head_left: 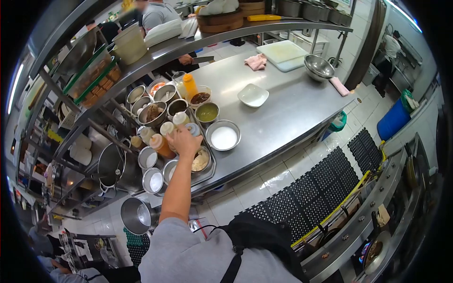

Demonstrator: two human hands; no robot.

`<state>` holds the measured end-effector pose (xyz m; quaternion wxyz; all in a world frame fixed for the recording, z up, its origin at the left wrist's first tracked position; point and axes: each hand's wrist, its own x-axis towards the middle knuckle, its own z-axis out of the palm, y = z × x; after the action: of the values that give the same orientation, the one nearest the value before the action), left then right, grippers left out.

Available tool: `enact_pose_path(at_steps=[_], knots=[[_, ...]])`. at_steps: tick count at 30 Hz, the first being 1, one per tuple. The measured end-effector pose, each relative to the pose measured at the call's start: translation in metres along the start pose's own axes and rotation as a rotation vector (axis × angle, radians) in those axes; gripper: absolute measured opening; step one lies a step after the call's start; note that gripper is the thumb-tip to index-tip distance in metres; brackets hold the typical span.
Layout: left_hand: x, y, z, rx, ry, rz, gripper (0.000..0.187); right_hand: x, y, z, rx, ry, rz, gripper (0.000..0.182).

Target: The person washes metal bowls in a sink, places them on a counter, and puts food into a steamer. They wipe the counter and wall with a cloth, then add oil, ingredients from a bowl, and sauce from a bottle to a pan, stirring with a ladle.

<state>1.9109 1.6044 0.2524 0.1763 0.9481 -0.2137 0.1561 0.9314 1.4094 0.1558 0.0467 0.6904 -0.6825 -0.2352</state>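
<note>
My left hand reaches into a cluster of squeeze bottles and bowls at the left of the steel counter. Its fingers curl downward there, and what they grip is hidden. Right by it stand an orange-brown squeeze bottle, a pale squeeze bottle and a bluish-grey top. Below the wrist is a bowl of pale yellowish paste. To the right of the hand, a metal bowl of white powder or grains sits near a bowl of green sauce. My right hand is out of view.
A white square dish stands mid-counter. Farther back are a pink cloth, cutting boards and stacked steel bowls. An overhead shelf runs along the far side. Across it, a person's hand holds a knife. A pan sits on a stove behind right.
</note>
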Motion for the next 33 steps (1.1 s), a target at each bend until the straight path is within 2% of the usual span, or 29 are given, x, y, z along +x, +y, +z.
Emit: enact_pose_path(at_steps=[2,4,5,6,7,8,9,10,11,12,13,14,16,18,19,20,22,23,24,25,26,29,31,33], knots=[[0.006,0.0,-0.015,0.012,0.033,0.043,0.071,-0.017,0.0,0.026,-0.027,-0.018,-0.025,0.05],[0.013,0.008,-0.052,-0.145,0.097,0.174,0.07,-0.051,0.0,0.052,-0.057,-0.058,-0.036,0.051],[0.019,0.014,-0.068,-0.115,0.145,0.101,0.073,-0.084,0.007,0.07,-0.071,-0.093,-0.024,0.051],[0.011,0.035,-0.112,-0.232,0.211,0.092,0.081,-0.137,0.02,0.093,-0.081,-0.142,0.014,0.052],[0.022,0.029,-0.114,-0.287,0.42,0.323,0.083,-0.202,0.083,0.196,-0.086,-0.206,0.084,0.053],[0.028,0.05,-0.131,-0.919,0.364,0.433,0.067,-0.206,0.045,0.142,0.211,0.002,0.215,0.035],[0.022,0.068,-0.146,-1.048,0.356,0.443,0.067,-0.217,-0.008,0.08,0.841,0.18,0.566,0.032],[0.008,0.092,-0.158,-1.004,0.245,0.324,0.068,-0.218,-0.011,0.065,0.816,0.174,0.748,0.032],[0.024,0.093,-0.138,-1.107,-0.08,0.268,0.06,-0.217,-0.029,0.013,0.905,0.041,0.782,0.035],[0.027,0.092,-0.118,-1.303,-0.378,0.44,0.054,-0.228,-0.056,-0.05,1.086,-0.021,1.004,0.03],[0.02,0.107,-0.106,-1.354,-0.54,0.497,0.053,-0.237,-0.06,-0.058,0.975,0.147,0.936,0.027],[-0.014,0.148,-0.071,-1.275,-0.583,0.502,0.058,-0.245,-0.053,-0.026,0.665,0.211,0.945,0.025],[-0.043,0.19,-0.025,-1.397,-0.781,0.648,0.069,-0.254,-0.052,-0.009,0.756,0.315,1.001,0.024],[-0.109,0.264,-0.038,-1.315,-0.974,0.795,0.072,-0.26,-0.059,-0.025,0.888,0.368,1.038,0.021],[-0.136,0.298,-0.032,-1.29,-1.038,0.881,0.073,-0.26,-0.06,-0.042,1.165,0.308,1.129,0.018],[-0.167,0.334,-0.023,-1.259,-1.148,0.883,0.072,-0.261,-0.059,-0.037,1.352,0.338,1.079,0.013],[-0.245,0.417,-0.057,-1.13,-1.311,1.079,0.072,-0.264,-0.052,-0.033,1.833,0.354,0.994,0.01],[-0.287,0.452,-0.06,-1.174,-1.432,1.054,0.066,-0.267,-0.048,-0.03,2.018,0.329,0.976,0.009],[-0.329,0.486,-0.071,-1.179,-1.409,1.198,0.067,-0.27,-0.044,-0.029,2.205,0.298,0.943,0.008],[-0.362,0.517,-0.057,-1.107,-1.282,1.385,0.069,-0.273,-0.043,-0.027,2.292,0.267,0.897,0.009],[-0.399,0.547,-0.057,-1.063,-1.315,1.474,0.07,-0.274,-0.043,-0.026,2.348,0.247,0.901,0.008],[-0.496,0.621,-0.072,-0.818,-1.126,1.84,0.065,-0.279,-0.041,-0.021,2.43,0.194,0.895,0.009],[-0.553,0.658,-0.075,-0.59,-1.001,1.995,0.073,-0.281,-0.039,-0.028,2.45,0.167,0.893,0.009],[-0.601,0.683,-0.08,-0.483,-0.85,2.132,0.06,-0.282,-0.037,-0.032,2.43,0.154,0.884,0.009]])
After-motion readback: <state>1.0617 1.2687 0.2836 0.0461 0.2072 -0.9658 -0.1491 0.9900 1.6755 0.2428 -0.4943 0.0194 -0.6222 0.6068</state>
